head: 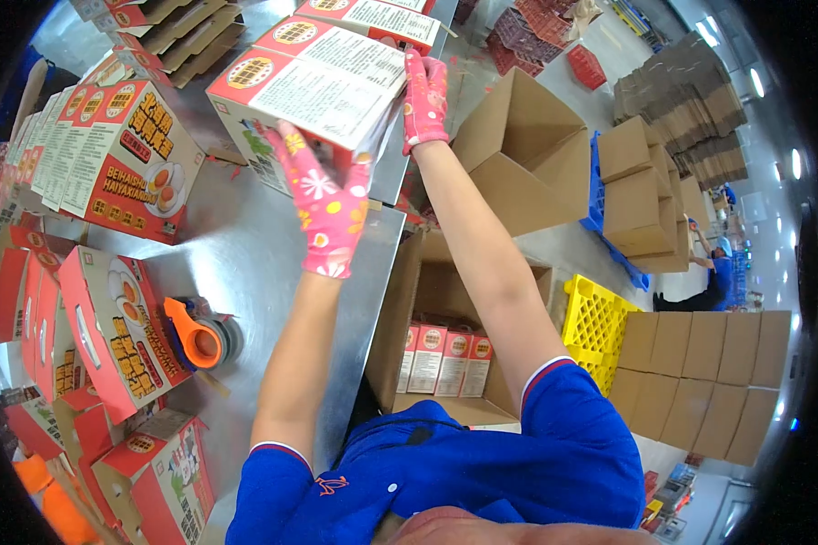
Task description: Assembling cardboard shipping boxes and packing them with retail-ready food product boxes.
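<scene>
Both hands wear pink flowered gloves. My left hand [328, 197] lies against the near side of a red and white printed carton [341, 85] on the steel table, thumb and fingers spread along its lower edge. At the carton's right end, my right hand [426, 99] rests with its fingertips by the corner; whether it grips the carton cannot be told. Another such carton stands behind it. Below the table's edge, an open cardboard box [508, 378] holds several upright red and white cartons [428, 361]. An orange-handled tape dispenser [201, 340] lies on the table.
A row of printed cartons [136, 157] stands on the left, with handled cartons [119, 327] nearer. To the right are an empty open cardboard box [518, 153], a yellow plastic pallet [589, 330], stacked brown boxes [702, 381] and red crates [586, 67]. A co-worker [719, 272] is farther off.
</scene>
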The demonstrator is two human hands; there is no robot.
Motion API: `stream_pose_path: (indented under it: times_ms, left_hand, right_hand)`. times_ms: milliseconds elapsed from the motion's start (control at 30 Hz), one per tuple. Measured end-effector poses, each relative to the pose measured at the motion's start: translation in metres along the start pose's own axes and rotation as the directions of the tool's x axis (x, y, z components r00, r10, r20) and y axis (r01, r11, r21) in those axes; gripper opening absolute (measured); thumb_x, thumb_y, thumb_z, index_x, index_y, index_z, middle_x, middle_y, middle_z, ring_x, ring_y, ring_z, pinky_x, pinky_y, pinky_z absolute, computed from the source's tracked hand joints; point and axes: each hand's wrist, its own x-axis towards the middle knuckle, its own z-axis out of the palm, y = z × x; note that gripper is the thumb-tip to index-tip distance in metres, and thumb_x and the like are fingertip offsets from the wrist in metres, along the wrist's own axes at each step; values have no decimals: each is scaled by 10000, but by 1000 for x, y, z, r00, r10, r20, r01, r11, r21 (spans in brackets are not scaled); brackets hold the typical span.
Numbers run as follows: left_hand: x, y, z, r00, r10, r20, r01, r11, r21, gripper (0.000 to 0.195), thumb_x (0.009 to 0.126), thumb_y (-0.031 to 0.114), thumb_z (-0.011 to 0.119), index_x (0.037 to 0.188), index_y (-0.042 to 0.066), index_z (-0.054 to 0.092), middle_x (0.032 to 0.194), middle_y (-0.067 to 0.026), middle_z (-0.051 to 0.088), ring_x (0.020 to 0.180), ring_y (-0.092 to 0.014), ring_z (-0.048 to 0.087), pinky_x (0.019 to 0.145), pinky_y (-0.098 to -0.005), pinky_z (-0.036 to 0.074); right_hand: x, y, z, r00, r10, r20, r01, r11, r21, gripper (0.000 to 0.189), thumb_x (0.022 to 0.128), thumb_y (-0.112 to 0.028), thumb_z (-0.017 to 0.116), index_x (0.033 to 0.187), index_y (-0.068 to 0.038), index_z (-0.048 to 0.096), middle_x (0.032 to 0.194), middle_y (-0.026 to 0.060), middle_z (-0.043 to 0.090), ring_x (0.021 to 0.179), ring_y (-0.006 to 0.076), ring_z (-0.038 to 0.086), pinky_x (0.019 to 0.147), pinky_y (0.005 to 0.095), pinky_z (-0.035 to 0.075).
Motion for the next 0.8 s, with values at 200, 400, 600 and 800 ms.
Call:
stream_pose_path:
  times_ms: [200, 400, 600, 800]
  left_hand:
    - [17, -28, -75, 985, -148, 88, 173, 825, -538, 745, 862, 153, 581, 1443, 67, 122, 1399, -69, 340, 1253, -161, 344, 1014, -287, 288]
    - [44, -69, -91, 768, -600, 224, 524, 388, -758, 509, 935, 393, 422, 1290, 28, 433, 1274, -57, 498, 1142, -198, 481, 958, -329, 386]
    - [-7, -106, -146, 648, -680, 344, 627, 220, -747, 460, 950, 331, 416, 1335, 82, 380, 1298, -70, 479, 1137, -200, 501, 947, -334, 416]
    - [-185, -79, -234, 474, -630, 615, 633, -242, -736, 481, 943, 318, 363, 1343, 51, 358, 1326, -150, 437, 1175, -289, 472, 974, -431, 415]
  right_hand:
    - [-30, -14, -7, 945, 154, 290, -148, 988, -43, 445, 861, -453, 539, 946, -18, 576, 877, 111, 583, 866, 192, 540, 805, 329, 417]
    - [-41, 4, 18, 564, 522, 640, -797, 548, 255, 599, 864, -569, 465, 1209, -84, 533, 1148, 67, 587, 947, 167, 575, 772, 308, 465]
    - [-105, -16, 22, 486, 425, 763, -848, 442, 293, 667, 893, -578, 367, 1331, -78, 408, 1304, 98, 487, 1170, 227, 493, 953, 375, 421]
    - [-232, -76, -83, 282, 420, 863, -959, 99, 265, 655, 939, -511, 313, 1413, -66, 230, 1418, 109, 330, 1259, 205, 391, 1029, 354, 343]
